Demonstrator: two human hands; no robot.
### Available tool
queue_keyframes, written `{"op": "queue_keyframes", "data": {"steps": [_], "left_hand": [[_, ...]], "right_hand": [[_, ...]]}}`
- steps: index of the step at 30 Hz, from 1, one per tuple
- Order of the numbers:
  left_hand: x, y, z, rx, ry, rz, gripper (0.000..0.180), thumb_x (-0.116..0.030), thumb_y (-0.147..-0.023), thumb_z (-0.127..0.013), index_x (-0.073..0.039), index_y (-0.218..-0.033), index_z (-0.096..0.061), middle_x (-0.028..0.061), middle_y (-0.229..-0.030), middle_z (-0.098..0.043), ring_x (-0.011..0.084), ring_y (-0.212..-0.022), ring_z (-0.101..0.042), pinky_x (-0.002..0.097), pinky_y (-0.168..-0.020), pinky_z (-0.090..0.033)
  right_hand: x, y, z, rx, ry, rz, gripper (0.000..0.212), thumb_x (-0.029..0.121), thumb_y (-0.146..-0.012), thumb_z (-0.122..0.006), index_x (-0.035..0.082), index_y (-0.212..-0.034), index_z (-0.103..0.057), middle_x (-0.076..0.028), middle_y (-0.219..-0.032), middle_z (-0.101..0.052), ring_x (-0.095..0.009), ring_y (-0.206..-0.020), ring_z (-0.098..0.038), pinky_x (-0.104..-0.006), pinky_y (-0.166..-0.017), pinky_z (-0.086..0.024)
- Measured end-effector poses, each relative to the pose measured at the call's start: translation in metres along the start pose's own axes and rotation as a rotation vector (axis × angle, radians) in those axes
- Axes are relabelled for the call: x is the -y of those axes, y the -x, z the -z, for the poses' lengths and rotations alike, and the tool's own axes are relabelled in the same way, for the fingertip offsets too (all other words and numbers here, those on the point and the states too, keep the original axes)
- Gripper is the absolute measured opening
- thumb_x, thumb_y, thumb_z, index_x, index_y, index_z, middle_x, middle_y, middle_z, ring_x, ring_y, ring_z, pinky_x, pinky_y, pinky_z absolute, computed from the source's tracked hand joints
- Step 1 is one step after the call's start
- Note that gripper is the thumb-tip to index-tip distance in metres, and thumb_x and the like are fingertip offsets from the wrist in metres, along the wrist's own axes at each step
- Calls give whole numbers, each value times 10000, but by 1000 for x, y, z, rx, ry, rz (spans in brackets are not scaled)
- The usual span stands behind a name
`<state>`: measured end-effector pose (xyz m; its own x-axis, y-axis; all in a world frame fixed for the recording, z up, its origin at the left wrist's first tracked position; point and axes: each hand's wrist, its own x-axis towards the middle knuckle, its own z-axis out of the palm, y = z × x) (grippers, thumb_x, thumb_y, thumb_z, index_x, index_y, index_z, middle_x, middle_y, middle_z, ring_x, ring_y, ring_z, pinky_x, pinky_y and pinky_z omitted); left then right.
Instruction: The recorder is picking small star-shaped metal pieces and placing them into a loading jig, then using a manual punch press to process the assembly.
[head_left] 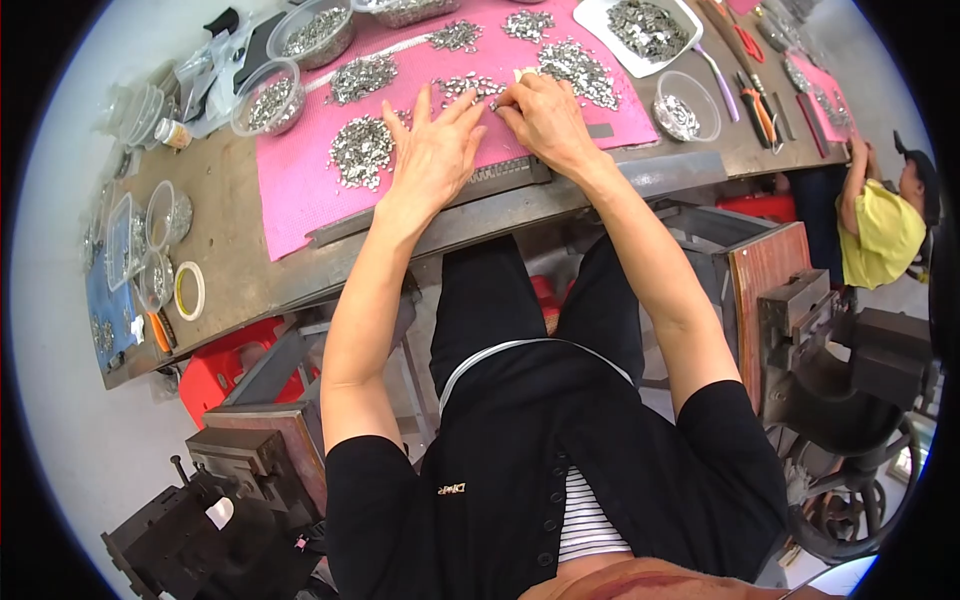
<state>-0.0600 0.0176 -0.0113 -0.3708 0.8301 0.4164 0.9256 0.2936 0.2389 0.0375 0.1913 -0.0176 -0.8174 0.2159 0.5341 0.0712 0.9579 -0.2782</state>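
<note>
My left hand lies palm down over the pink mat with its fingers spread. Its fingertips reach a small scatter of silvery metal pieces. To its left sits a heap of similar pieces. My right hand is bent at the mat, thumb and fingers pinched together beside the same scatter. What those fingers hold, if anything, is too small to make out. Just below the hands, a slotted dark metal bar rests along the bench's front edge. Another heap lies just beyond my right hand.
Clear tubs of metal pieces stand at the left, and a white tray at the back right. A round clear tub and orange-handled pliers lie on the right. Vises flank the bench. Another person works at far right.
</note>
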Motion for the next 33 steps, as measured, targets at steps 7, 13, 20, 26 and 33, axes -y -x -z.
{"op": "queue_keyframes", "data": {"steps": [7, 13, 20, 26, 33], "left_hand": [[-7, 20, 13, 46, 136, 26, 246, -226, -966, -635, -137, -1173, -734, 34, -1275, -691, 424, -1345, -466, 785, -1082, -158], [-1, 8, 21, -100, 167, 120, 119, -225, -895, -715, -155, -977, -767, 12, -905, -711, 245, -989, -584, 531, -1036, -299], [2, -7, -1, -127, 74, 66, 147, -269, -826, -767, -132, -866, -734, 32, -876, -694, 272, -948, -582, 520, -949, -302], [4, -11, -5, -107, 23, 112, 153, -274, -863, -752, -129, -911, -739, 13, -852, -696, 243, -923, -587, 505, -985, -304], [4, -10, 1, -127, 30, 30, 106, -232, -869, -742, -144, -927, -741, -4, -850, -686, 228, -898, -588, 514, -994, -298]], "right_hand": [[-7, 1, 6, 53, -60, -18, 130, 189, -880, -706, 65, -920, -713, -86, -870, -631, -283, -882, -621, -413, -817, -415], [4, 16, 28, 44, -234, -32, 110, 142, -886, -699, 39, -927, -703, -104, -850, -625, -292, -814, -628, -399, -782, -457], [28, 41, 38, 77, -403, -4, 103, 83, -850, -728, 21, -912, -674, -97, -872, -644, -282, -799, -631, -378, -731, -473], [31, 51, 33, 17, -320, 69, 115, 74, -827, -753, 71, -931, -706, -64, -916, -656, -258, -865, -633, -363, -791, -450], [17, 34, 35, 1, -369, 32, 122, 75, -867, -709, 61, -985, -733, -103, -882, -668, -291, -825, -652, -385, -744, -497]]}}
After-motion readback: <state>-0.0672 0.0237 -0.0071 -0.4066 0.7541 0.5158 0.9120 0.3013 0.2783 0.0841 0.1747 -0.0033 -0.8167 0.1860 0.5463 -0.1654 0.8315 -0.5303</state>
